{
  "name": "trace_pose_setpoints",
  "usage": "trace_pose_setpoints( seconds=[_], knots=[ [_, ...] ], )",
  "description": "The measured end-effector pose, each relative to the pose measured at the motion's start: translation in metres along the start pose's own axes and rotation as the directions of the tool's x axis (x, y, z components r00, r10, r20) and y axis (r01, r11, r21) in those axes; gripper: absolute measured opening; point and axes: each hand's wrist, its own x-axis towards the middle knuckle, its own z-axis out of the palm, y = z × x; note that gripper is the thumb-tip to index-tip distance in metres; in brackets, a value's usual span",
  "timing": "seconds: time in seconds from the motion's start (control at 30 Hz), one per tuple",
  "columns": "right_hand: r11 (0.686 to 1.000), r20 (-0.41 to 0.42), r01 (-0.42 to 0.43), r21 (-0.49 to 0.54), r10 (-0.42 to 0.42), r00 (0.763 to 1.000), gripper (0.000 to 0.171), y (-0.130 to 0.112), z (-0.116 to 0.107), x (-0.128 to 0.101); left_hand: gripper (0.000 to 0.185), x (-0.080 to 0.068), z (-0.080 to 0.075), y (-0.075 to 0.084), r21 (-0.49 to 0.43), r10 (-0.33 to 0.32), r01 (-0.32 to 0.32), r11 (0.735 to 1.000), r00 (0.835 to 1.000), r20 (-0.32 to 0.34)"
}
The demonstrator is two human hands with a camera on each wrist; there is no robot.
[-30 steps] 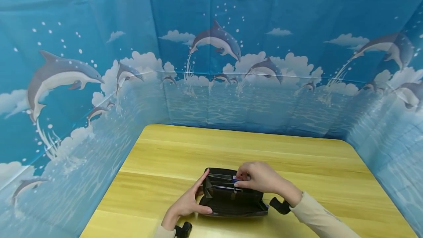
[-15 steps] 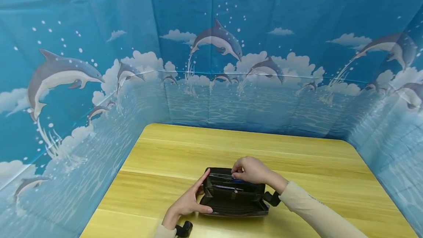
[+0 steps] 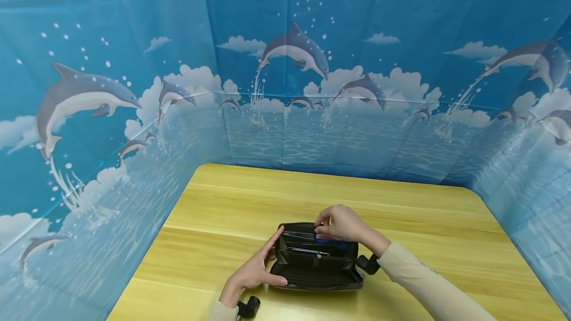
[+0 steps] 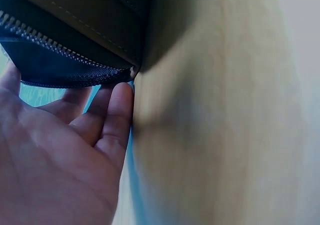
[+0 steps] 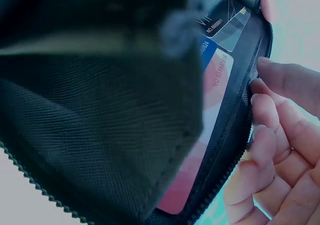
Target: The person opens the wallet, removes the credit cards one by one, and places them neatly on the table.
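A black zip-around wallet [image 3: 321, 279] lies unzipped and spread open near the table's front. My left hand [image 3: 255, 269] holds its left end, thumb on the front edge and index finger along the side toward the back. With my right hand [image 3: 345, 224] I pinch the wallet's back zip edge, the thumb inside and curled fingers outside, as the right wrist view shows. Just inside that edge sit a pink and white card [image 5: 218, 80], a blue card [image 5: 207, 52] and a dark card marked VIP [image 5: 222, 22]. Their lower parts are hidden in the slots.
The yellow wood-grain table [image 3: 232, 197] has rounded far corners. Blue curtains [image 3: 250, 142] printed with dolphins enclose it at the back and both sides. A black wrist device [image 3: 368, 264] sits close to the wallet's right end.
My right hand has moved slightly up and back from the card to the wallet's back edge. The blue and red card now sits lower in its slot. My left hand stays put.
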Motion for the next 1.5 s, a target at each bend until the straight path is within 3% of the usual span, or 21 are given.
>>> trace_pose_setpoints(
  seconds=[0.17,0.3,0.67,1.07,1.5],
  knots=[
    [1.0,0.001,-0.024,-0.009,0.024,1.0,0.005,-0.001,0.0,0.003,0.113,0.0,-0.002,-0.001,-0.013,0.013,-0.013,1.0,1.0,0.013],
    [0.999,0.002,-0.027,-0.032,0.027,1.0,0.014,0.0,0.001,0.005,0.114,-0.001,-0.001,-0.001,0.043,0.043,-0.043,0.998,0.999,0.003],
    [0.997,0.029,-0.041,-0.061,0.043,0.999,0.026,0.0,0.004,0.011,0.113,-0.002,0.0,-0.003,0.073,-0.022,0.021,0.997,1.0,0.004],
    [0.987,-0.086,-0.105,-0.123,0.094,0.992,0.038,0.006,0.023,0.013,0.112,-0.002,0.0,-0.002,0.084,0.016,-0.017,0.996,1.0,0.012],
    [0.985,-0.199,-0.023,-0.168,-0.011,0.98,0.028,0.008,0.023,0.008,0.112,-0.001,-0.002,-0.003,0.101,-0.014,0.01,0.995,0.999,0.035]
  ],
)
